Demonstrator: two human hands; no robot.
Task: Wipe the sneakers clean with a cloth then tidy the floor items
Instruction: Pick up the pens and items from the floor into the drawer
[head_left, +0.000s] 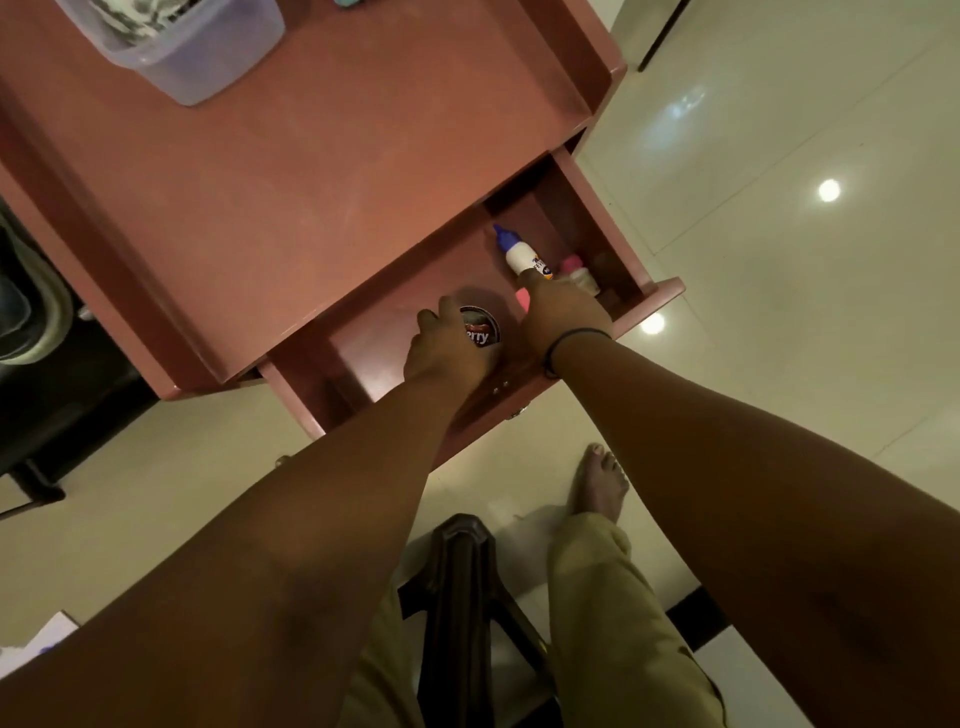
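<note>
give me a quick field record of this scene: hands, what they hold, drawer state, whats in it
left hand: grips round tin
right hand: holds white bottle with blue cap
drawer: open, both hands inside
other drawer contents: small pink-capped bottle
cabinet top: clear plastic bin at far edge

Glossy pale floor tiles (779, 234) — smooth satin-finished cabinet top (311, 156) — translucent plastic bin (197, 52).
</note>
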